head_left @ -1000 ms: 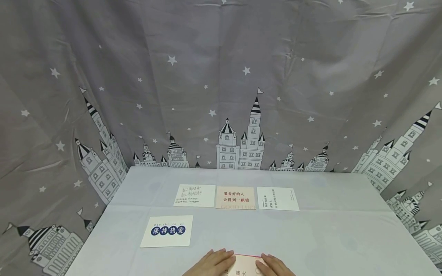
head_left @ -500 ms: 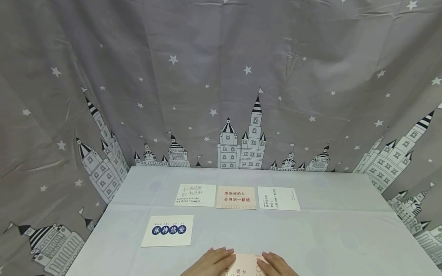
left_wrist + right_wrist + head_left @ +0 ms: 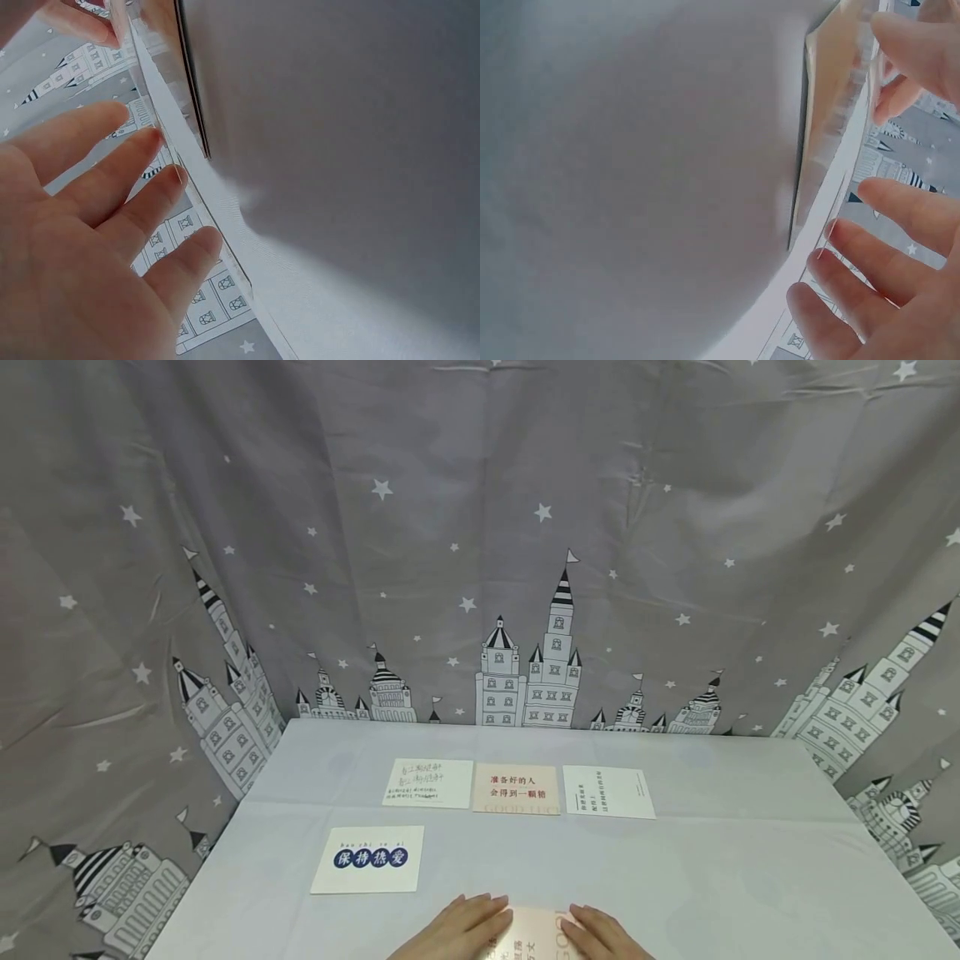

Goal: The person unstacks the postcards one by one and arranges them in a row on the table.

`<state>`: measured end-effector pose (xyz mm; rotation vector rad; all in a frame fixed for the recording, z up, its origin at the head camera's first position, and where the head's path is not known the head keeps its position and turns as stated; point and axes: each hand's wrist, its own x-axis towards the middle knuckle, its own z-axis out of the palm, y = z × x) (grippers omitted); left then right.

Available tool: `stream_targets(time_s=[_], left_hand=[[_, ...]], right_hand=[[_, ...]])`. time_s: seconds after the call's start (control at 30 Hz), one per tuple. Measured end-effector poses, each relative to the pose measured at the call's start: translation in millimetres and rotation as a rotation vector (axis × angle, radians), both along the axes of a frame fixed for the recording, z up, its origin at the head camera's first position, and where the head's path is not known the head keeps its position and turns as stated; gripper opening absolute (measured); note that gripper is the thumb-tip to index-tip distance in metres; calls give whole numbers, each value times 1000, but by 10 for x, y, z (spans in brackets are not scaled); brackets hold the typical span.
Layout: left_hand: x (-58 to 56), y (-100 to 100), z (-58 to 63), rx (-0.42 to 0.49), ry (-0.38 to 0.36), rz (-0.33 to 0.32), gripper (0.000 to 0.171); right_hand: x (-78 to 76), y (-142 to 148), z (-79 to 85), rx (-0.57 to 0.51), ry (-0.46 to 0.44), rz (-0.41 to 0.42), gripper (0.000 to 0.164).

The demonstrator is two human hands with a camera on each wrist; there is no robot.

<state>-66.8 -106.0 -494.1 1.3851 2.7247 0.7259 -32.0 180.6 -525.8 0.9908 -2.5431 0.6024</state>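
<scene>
A person's left hand (image 3: 459, 930) and right hand (image 3: 604, 935), fingers loosely extended with no pinch visible, touch either side of a pink card (image 3: 538, 935) on the worktop (image 3: 712, 885), close to the body. The red line along its far edge a second ago is gone and more lettering (image 3: 562, 937) shows, suggesting its placing is unsettled. Beyond lie a blue-circled card (image 3: 366, 877), then a handwritten card (image 3: 428, 784), peach card (image 3: 516, 789) and sideways-printed card (image 3: 618, 792).

A curtain (image 3: 420, 543) is hanging behind the surface (image 3: 712, 877), where a middle card (image 3: 517, 789) is lying between a left card (image 3: 428, 783) and a right card (image 3: 609, 792). A fourth card (image 3: 367, 862) is resting in front, leftmost; a fifth card (image 3: 537, 935) is sitting nearest, between left hand (image 3: 461, 931) and right hand (image 3: 603, 935).
</scene>
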Motion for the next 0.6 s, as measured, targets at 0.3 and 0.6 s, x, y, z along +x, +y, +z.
stream_targets(time_s=[0.3, 0.6], left_hand=[[-3, 4, 1, -10, -23, -3, 70], [-5, -9, -4, -18, -37, 1, 71]], right_hand=[[-20, 22, -80, 5, 15, 26, 75], [-11, 20, -75, -18, 1, 30, 74]])
